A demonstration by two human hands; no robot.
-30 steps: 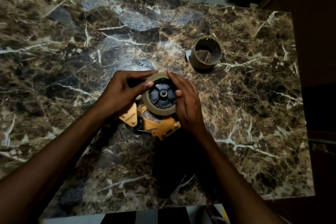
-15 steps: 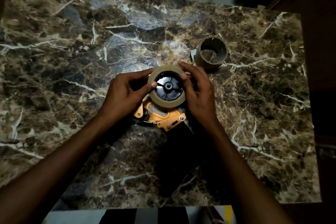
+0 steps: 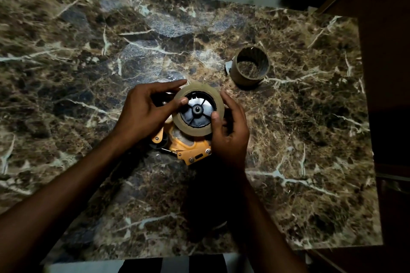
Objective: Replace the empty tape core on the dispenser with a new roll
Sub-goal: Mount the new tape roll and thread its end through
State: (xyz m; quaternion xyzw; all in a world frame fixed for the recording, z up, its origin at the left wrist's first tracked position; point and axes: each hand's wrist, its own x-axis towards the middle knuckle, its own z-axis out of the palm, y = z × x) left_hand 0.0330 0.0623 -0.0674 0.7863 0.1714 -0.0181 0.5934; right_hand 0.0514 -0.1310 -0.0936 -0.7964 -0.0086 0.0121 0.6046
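A new roll of brownish tape (image 3: pixel 184 127) sits around the black spoked hub (image 3: pixel 197 109) of the orange tape dispenser (image 3: pixel 192 150) at the middle of the marble table. My left hand (image 3: pixel 147 113) grips the roll's left rim with thumb and fingers. From the right, my right hand (image 3: pixel 230 133) clasps the roll, its thumb on the roll's front face. The empty cardboard core (image 3: pixel 251 67) stands apart on the table, up and to the right of the roll. The dispenser's handle is hidden under my hands.
The dark marble table (image 3: pixel 88 73) ends at a far edge near the top and a right edge at about (image 3: pixel 366 117). A dark wooden surface (image 3: pixel 388 51) runs along the right. A striped cloth (image 3: pixel 173 265) shows at the bottom.
The roll and dispenser have tilted a little while both hands keep hold. My right thumb has shifted onto the roll's front face. The view has moved slightly.
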